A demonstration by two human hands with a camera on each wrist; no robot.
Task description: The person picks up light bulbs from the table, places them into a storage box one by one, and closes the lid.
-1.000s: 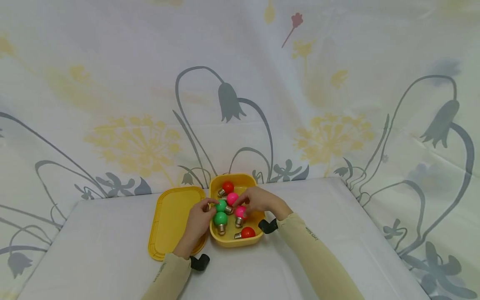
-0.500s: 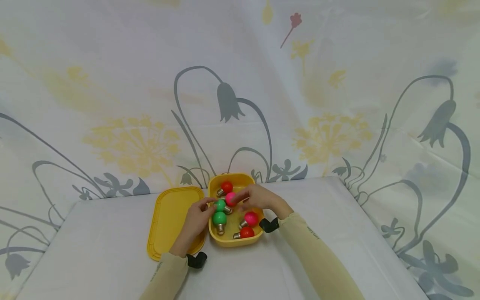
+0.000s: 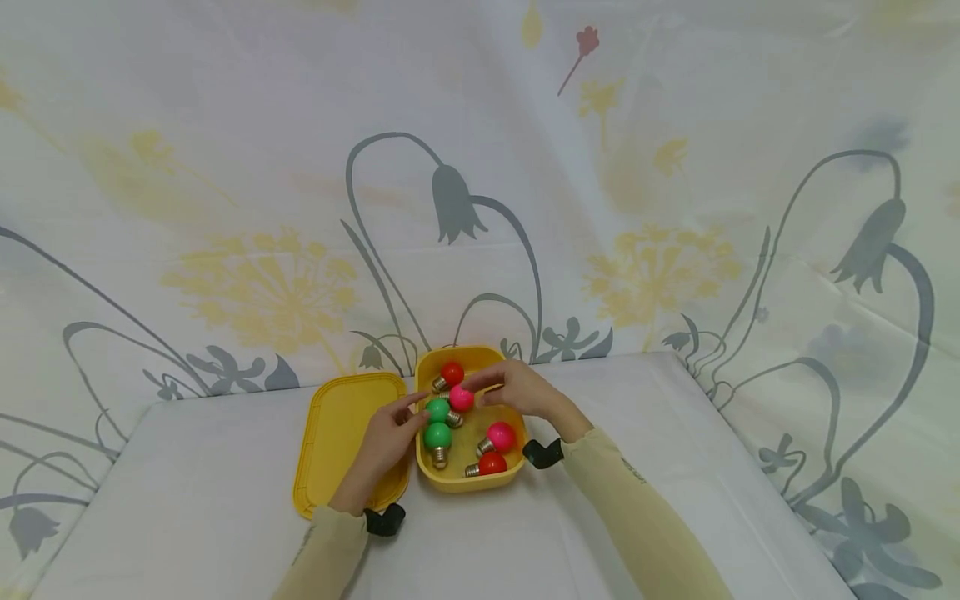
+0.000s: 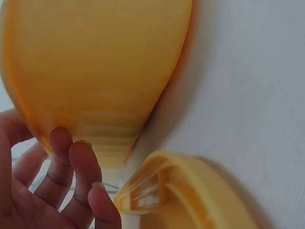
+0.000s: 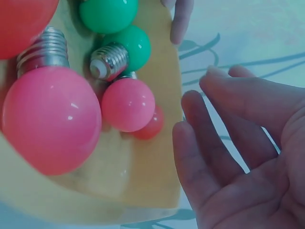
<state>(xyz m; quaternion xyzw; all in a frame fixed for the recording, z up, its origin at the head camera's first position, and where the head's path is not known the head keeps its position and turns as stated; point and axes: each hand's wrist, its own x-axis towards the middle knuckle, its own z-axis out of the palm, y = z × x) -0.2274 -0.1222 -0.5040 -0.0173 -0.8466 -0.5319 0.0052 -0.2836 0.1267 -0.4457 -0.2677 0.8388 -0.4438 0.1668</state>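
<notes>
A yellow plastic box (image 3: 467, 487) holds round coloured light bulbs with metal screw bases. On its left side lie two green bulbs, an upper green bulb (image 3: 437, 409) and a lower green bulb (image 3: 437, 436). My left hand (image 3: 387, 433) is at the left rim, its loosely bent fingertips by the outer wall in the left wrist view. My right hand (image 3: 525, 390) hovers over the right rim with fingers apart and nothing between them, near the upper pink bulb (image 3: 461, 398). Another pink bulb (image 5: 52, 119) lies lower right, beside a red bulb (image 3: 492, 463).
A yellow lid (image 3: 341, 442) lies flat on the white table left of the box, partly under the left forearm. Another red bulb (image 3: 452, 372) sits at the box's far end. Behind the table hangs a flower-printed cloth (image 3: 450, 250).
The lower pink bulb has moved right and nearer the front red bulb, out of my right hand's reach. My right hand has risen slightly away from the bulbs; my left hand stays at the rim.
</notes>
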